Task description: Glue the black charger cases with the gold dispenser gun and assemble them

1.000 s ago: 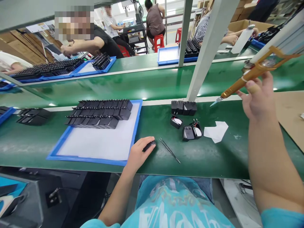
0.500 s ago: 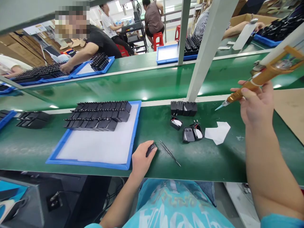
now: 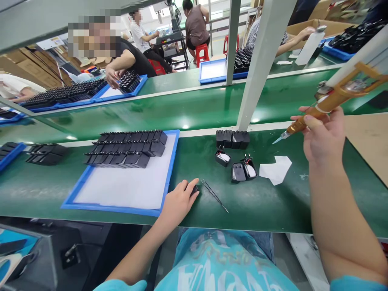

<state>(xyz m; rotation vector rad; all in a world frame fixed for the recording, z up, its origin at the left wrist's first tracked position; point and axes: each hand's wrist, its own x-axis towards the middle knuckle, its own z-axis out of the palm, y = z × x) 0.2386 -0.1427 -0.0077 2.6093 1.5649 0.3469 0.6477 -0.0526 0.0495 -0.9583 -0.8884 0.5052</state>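
— Where is the small black part?
— On the green belt, under the fingertips of my left hand, just beside the tweezers. The fingers drape over it; I can't tell whether they pinch it.
— And the other hand?
— My right hand is raised and closed around the gold dispenser, its tip above the white paper, near two open housings.

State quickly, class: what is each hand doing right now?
Left hand: closed on a small black part.
Right hand: closed, holding the gold dispensing tool.
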